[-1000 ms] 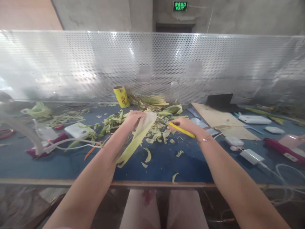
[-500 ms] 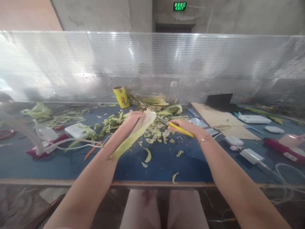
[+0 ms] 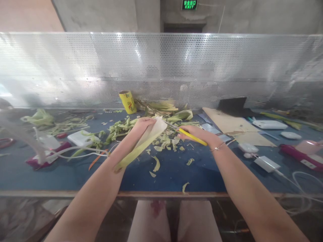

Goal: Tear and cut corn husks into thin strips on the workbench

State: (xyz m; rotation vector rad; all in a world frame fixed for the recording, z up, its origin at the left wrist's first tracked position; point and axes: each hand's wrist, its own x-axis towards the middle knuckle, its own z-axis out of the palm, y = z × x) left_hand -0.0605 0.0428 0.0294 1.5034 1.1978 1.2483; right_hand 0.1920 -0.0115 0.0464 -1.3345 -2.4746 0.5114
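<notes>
A long pale yellow-green husk [image 3: 141, 151] is held near its upper end by my left hand [image 3: 145, 123], and its lower end hangs over my left forearm. My right hand [image 3: 189, 131] is closed on yellow-handled scissors [image 3: 193, 137], whose blades point left and touch the husk's upper right edge. Beneath and behind both hands lies a heap of green husk strips [image 3: 121, 129]. Small cut pieces [image 3: 156, 164] are scattered on the blue table in front of the heap.
A yellow roll [image 3: 128, 102] stands at the back before a perforated metal screen [image 3: 176, 67]. On the left are a power strip [image 3: 37, 162], cables and a white box [image 3: 82, 137]. Cardboard [image 3: 224, 122], a white charger [image 3: 266, 164] and another power strip [image 3: 300, 156] lie on the right.
The husk's upper end has shifted slightly to the right, against the scissors. Both hands keep nearly the same places, and the view has moved a little.
</notes>
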